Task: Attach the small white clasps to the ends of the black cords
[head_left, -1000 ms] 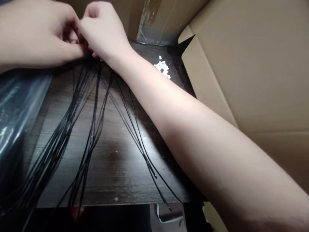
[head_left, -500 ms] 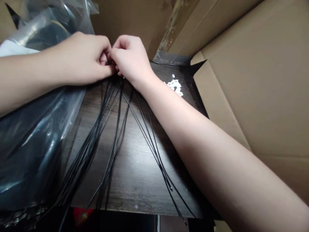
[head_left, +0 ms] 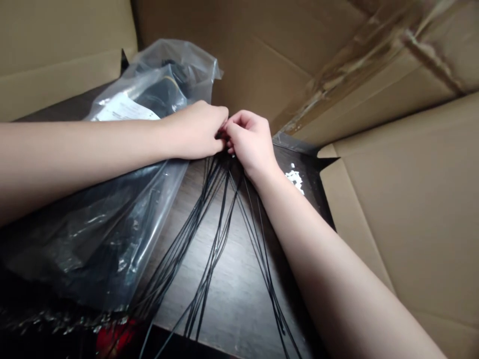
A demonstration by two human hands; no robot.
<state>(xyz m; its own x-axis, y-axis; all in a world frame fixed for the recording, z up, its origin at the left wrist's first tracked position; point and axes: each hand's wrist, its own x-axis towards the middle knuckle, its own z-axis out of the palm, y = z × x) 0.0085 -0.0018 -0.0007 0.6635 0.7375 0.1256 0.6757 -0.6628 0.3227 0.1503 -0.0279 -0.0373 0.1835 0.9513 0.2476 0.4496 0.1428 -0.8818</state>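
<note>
Brown cardboard [head_left: 411, 209] walls the work in at the back, the left and the right, with a crinkled strip of clear tape [head_left: 322, 92] running slantwise down the back panel. Within it lies a dark, wood-grained tabletop [head_left: 241, 284], shiny where the light falls near its front edge. A large clear plastic bag [head_left: 93, 244] with dark contents covers much of the left side, its crumpled end hanging near the front edge.

The person's left forearm crosses over the bag, and the right forearm slants in from the lower right. The left hand [head_left: 202, 132] and right hand [head_left: 252, 142] meet just right of the bag, fingers curled inward and almost touching. Their fingertips are bunched in shadow, so I cannot tell what either one pinches, or how firmly.

Thin black wires [head_left: 187, 229] fan out from beneath the hands toward the front edge: a thick bunch on the left, a slimmer one in the middle, a few strands on the right. Their upper ends are hidden by the hands. A white label [head_left: 123, 107] shows at the bag's upper part, behind the left forearm. Something red [head_left: 114, 336], blurred, shows below the bag's lower end. Smallest are the white pieces [head_left: 295, 180], heaped on the tabletop just beyond the right forearm.
</note>
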